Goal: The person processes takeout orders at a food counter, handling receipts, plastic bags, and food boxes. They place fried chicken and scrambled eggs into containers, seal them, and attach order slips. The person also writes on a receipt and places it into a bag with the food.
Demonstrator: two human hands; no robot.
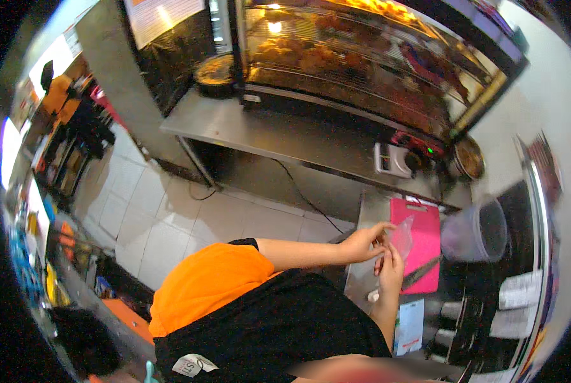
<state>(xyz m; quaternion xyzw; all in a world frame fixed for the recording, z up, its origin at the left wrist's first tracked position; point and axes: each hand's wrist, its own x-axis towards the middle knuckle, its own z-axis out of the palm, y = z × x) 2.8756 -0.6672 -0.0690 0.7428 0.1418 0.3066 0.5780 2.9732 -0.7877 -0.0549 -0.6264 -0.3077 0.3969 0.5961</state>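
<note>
My left hand (366, 243) reaches in from the left and pinches a clear thin plastic bag (403, 238). The thumb and fingers of my right hand (390, 265) are on the bag's near edge, close beside the left fingertips. The bag is above a pink cutting board (424, 218) on a steel table. A knife with a broad dark blade (422, 274) lies slantwise across the board, partly hidden by my right hand and wrist. Near that wrist is a small white object (373, 296), its kind unclear.
A clear plastic tub (474, 232) stands right of the board. Beyond are a steel counter (285, 131), a white kitchen scale (393, 160), a round pan (216, 75) and a lit glass food display (314, 52). A person in orange and black (65, 103) stands far left.
</note>
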